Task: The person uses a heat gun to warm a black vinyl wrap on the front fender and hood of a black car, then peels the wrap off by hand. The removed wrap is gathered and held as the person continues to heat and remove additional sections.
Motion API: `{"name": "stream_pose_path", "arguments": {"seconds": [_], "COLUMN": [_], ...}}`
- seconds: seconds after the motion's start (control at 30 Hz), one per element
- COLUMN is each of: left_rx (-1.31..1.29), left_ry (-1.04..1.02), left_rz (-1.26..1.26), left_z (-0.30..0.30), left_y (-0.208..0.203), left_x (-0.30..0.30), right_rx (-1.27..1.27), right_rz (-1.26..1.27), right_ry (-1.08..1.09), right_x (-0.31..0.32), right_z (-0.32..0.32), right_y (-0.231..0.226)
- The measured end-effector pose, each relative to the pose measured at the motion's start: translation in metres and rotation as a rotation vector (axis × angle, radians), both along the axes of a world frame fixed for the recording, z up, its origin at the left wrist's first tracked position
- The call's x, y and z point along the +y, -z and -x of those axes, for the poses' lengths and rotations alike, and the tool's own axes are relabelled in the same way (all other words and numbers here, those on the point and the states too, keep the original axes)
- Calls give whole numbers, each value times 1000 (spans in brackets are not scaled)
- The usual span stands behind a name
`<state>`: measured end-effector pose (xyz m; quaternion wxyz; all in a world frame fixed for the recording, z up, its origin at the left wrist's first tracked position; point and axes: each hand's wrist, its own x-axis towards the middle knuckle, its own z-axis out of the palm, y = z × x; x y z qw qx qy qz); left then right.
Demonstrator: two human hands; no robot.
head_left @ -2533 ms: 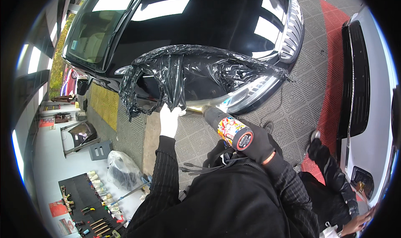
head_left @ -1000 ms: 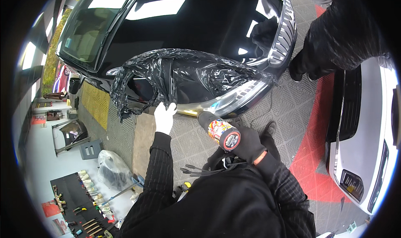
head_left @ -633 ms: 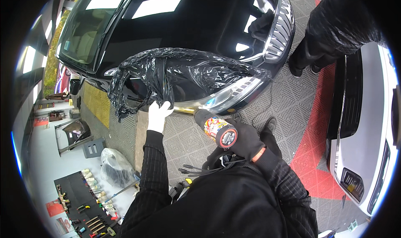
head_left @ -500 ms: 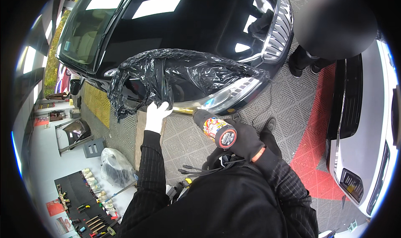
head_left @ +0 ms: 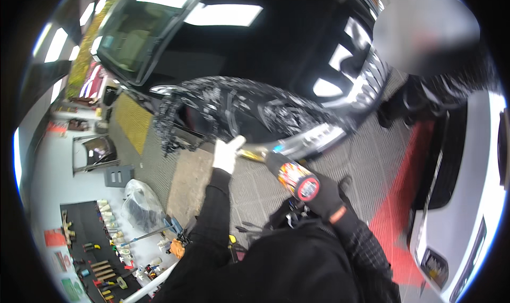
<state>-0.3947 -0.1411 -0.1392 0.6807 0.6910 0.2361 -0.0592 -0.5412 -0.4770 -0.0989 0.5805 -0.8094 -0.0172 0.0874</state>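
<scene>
My left hand (head_left: 226, 154), in a white glove, is at the fender edge by the headlight, its fingers closed on the lower edge of a crinkled black plastic film (head_left: 289, 114). The film drapes over the front corner of a black car (head_left: 276, 42). In my right hand (head_left: 325, 198), black-gloved, is a heat gun (head_left: 296, 179) with a colourful sticker and a red-ringed back end. Its dark nozzle points at the inner end of the headlight (head_left: 319, 138), close to a yellow strip (head_left: 251, 154). Motion blur softens the fingertips, and whether the nozzle touches is unclear.
A person (head_left: 425, 95) in dark clothes stands beyond the car's front. At the right is a white car (head_left: 451, 234). Tools line a dark board (head_left: 90, 250) at lower left, beside a plastic-wrapped item (head_left: 142, 207). Brown board (head_left: 188, 181) lies on the grey, yellow and red floor.
The whole view has shifted and tilted, so the car sits farther right. Both hands keep to the headlight area, with the heat gun still in my right hand. The other person has moved nearer.
</scene>
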Motion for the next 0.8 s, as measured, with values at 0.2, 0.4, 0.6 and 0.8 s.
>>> {"name": "stream_pose_path", "arguments": {"seconds": [0.2,0.4,0.6,0.8], "left_rx": [-191,-168,-368,-322], "left_ry": [128,151,49,134], "left_rz": [-666,-1234,-999,-902], "left_z": [-14,-12,-1,-3], "left_y": [50,77,42,23], "left_x": [20,23,3,7], "right_rx": [-20,-15,0,13], "right_rz": [168,200,73,187], "right_ry": [-95,-81,-76,-149], "right_x": [-1,-1,7,7], "right_z": [5,3,1,2], "right_y": [23,29,14,5]}}
